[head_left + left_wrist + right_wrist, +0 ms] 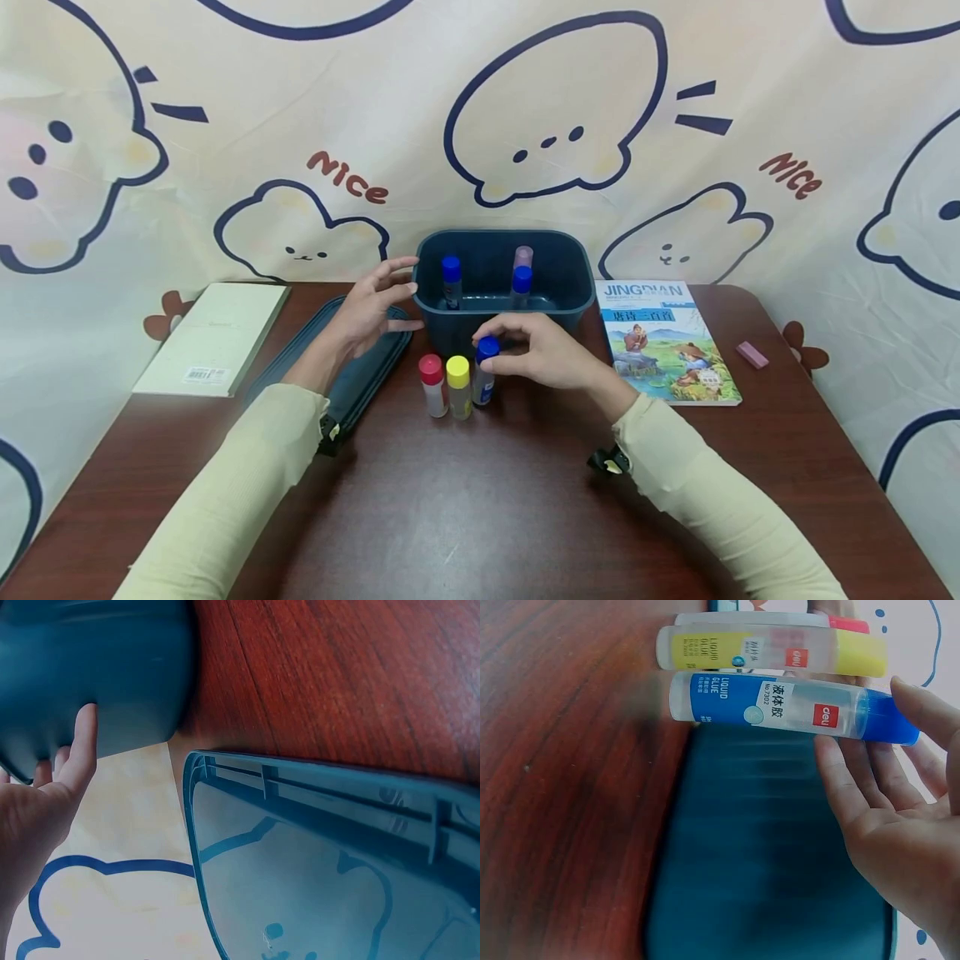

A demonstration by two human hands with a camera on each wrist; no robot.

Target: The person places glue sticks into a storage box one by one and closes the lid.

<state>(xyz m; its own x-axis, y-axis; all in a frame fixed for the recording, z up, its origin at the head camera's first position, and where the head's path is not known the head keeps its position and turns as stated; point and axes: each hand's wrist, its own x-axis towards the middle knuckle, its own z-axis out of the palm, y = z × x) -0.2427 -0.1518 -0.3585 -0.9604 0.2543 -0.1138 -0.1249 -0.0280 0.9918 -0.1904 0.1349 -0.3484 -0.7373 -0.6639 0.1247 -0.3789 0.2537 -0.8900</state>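
My right hand (536, 350) pinches the blue cap of a clear liquid glue bottle (772, 705) between thumb and fingers. The bottle is upright; whether its base touches the table cannot be told. Just left of it stand a yellow-capped glue bottle (459, 388) and a red-capped glue bottle (433, 387). My left hand (367, 304) rests, fingers extended, against the left side of a dark blue plastic bin (502, 325). Inside that bin stand two blue-capped bottles (452, 283) and a pinkish-capped one (523, 257), partly hidden.
A dark blue lid (367, 375) lies left of the bin, under my left forearm. Farther left is a pale book (213, 337). Right of the bin lies a picture-cover book (667, 346), with a pink eraser (752, 355) beyond it. A printed curtain (555, 108) hangs behind the table.
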